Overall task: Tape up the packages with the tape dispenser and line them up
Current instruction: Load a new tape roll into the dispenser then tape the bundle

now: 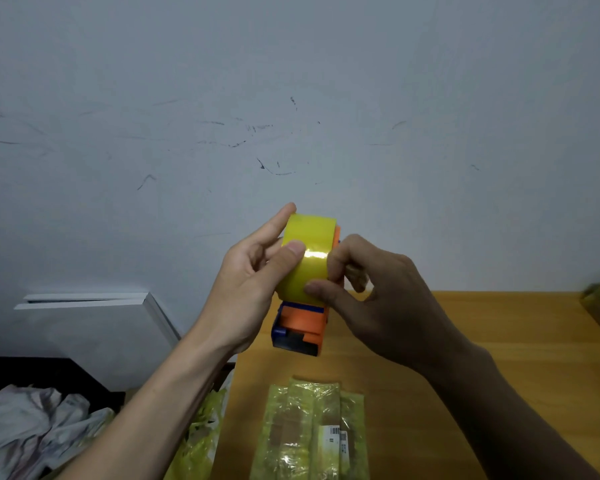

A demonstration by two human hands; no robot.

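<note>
Tape dispenser [300, 306] held aloft between both hands: left hand [253, 278] clasps the roll, right hand [371, 292] pinches its near face; package [312, 431] lies directly below, nearer, long axis running near-to-far

The tape dispenser [300, 327] is orange with dark blue parts and carries a roll of yellow tape [309, 258]. It is held up off the desk [465, 341], above the desk's far left corner, with the roll uppermost and the dark cutter end pointing down. One package [312, 431] lies flat on the desk near the left edge. It is wrapped in yellow-green translucent plastic, already crossed by glossy strips of tape, and bears a small white label with a barcode.
</note>
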